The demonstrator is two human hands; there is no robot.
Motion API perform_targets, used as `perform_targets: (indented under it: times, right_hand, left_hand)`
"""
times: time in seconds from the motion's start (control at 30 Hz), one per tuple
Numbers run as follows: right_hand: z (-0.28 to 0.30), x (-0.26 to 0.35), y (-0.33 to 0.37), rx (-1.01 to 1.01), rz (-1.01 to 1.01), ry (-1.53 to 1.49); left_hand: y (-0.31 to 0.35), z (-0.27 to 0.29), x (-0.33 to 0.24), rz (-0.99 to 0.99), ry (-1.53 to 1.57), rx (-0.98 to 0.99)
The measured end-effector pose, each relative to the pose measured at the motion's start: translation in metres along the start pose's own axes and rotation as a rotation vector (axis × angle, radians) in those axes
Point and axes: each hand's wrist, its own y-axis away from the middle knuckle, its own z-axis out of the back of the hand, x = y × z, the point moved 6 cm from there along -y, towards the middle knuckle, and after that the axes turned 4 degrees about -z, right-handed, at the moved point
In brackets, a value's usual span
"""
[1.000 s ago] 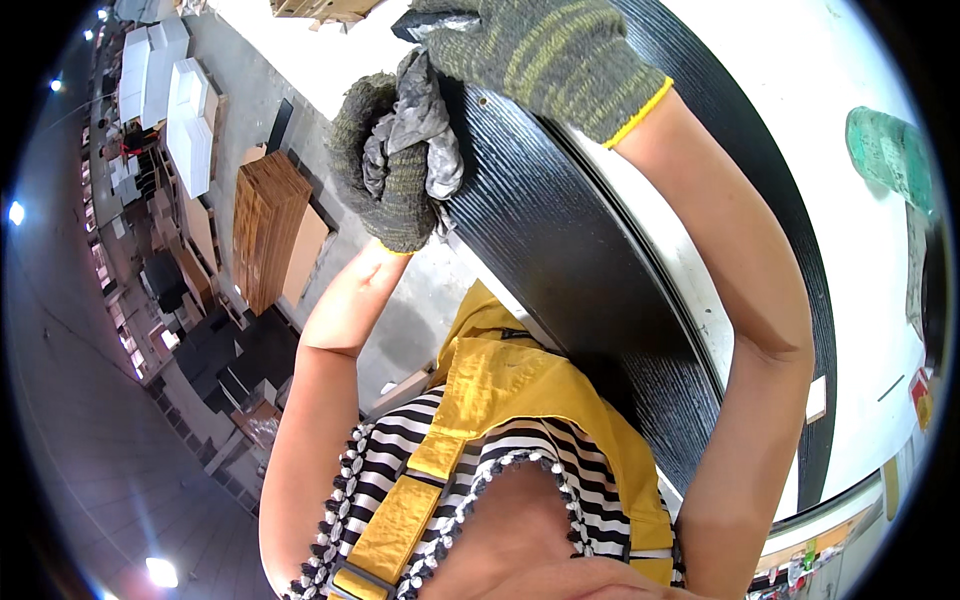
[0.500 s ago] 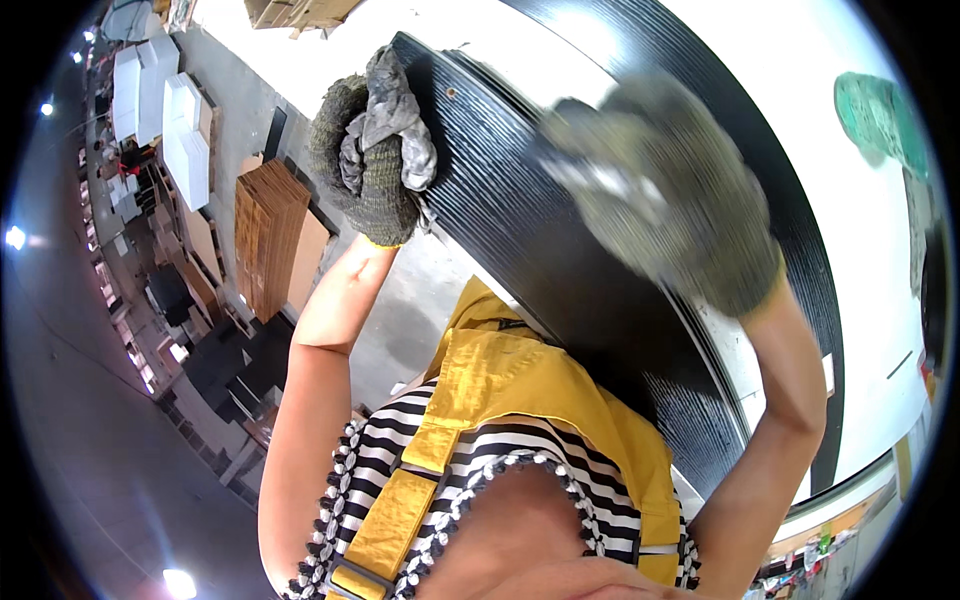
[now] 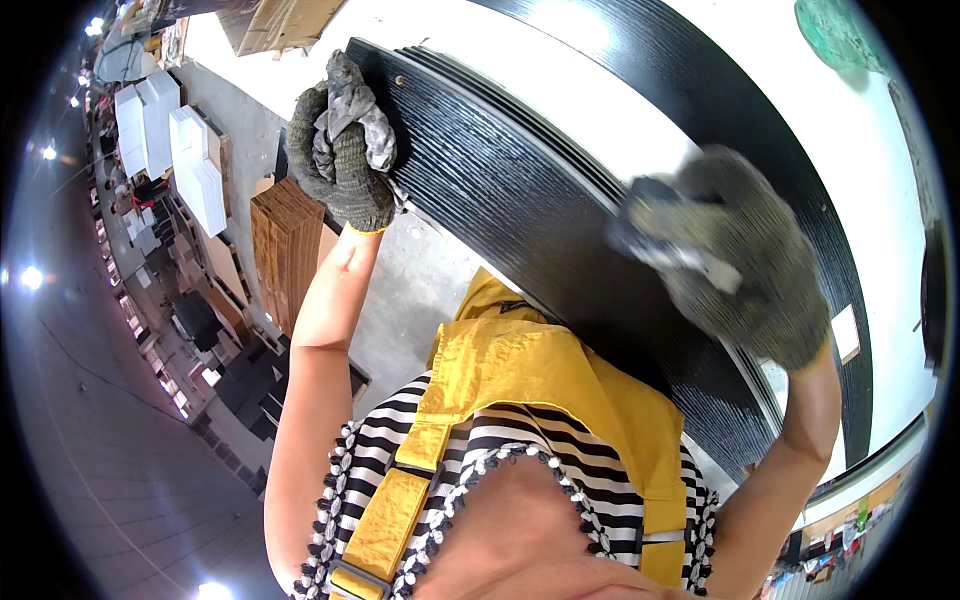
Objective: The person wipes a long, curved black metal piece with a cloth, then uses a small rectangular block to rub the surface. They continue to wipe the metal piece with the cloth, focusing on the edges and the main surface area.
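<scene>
A black wood-grained board (image 3: 520, 190) lies across in front of me, on a stack of similar dark boards whose edges show along its far side. My left hand (image 3: 340, 170), in a dark knitted glove, is closed around a crumpled grey rag (image 3: 362, 118) at the board's left end. Over the board's right part is my right hand (image 3: 735, 260), gloved too and slightly blurred. Its fingers are curled around something pale and dark that I cannot make out, by the far edge of the board.
Another long black board (image 3: 690, 95) lies beyond on the white tabletop (image 3: 640, 95). A green translucent bundle (image 3: 845, 35) is at the far right. Brown stacked panels (image 3: 285, 250) and white panels (image 3: 197, 165) stand on the floor at left. Cardboard (image 3: 285, 22) sits at the far edge.
My right hand has moved right and nearer along the board. The left hand still grips the rag at the board's end; the whole view has shifted slightly.
</scene>
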Motion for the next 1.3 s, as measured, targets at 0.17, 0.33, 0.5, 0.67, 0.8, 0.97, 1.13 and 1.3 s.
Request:
perform_targets:
  times: [0.17,0.33,0.5,0.67,0.8,0.97,1.13,1.3]
  right_hand:
    - [0.032,0.015,0.048,-0.038,-0.192,0.027]
    - [0.024,0.012,0.052,0.002,-0.097,-0.018]
    - [0.011,0.013,0.045,0.026,-0.091,0.096]
    - [0.007,0.026,0.017,-0.006,0.04,0.179]
    - [-0.008,0.02,-0.036,-0.065,0.131,0.219]
    - [-0.032,0.028,-0.136,-0.129,0.551,0.369]
    - [-0.054,0.001,-0.155,-0.048,0.353,0.245]
    - [-0.007,0.031,-0.09,0.093,0.223,0.305]
  left_hand:
    - [-0.006,-0.013,-0.007,0.014,0.019,0.047]
    - [-0.006,-0.011,-0.002,0.052,-0.078,0.141]
    - [-0.003,-0.006,-0.005,-0.179,-0.181,0.109]
    - [-0.008,-0.012,-0.009,0.006,0.11,0.027]
    - [-0.002,-0.004,0.008,0.014,0.113,0.0]
    - [0.002,-0.006,0.017,0.059,0.19,0.028]
    - [0.001,-0.009,0.021,0.119,0.305,0.063]
    - [0.012,-0.003,0.034,-0.049,0.12,0.012]
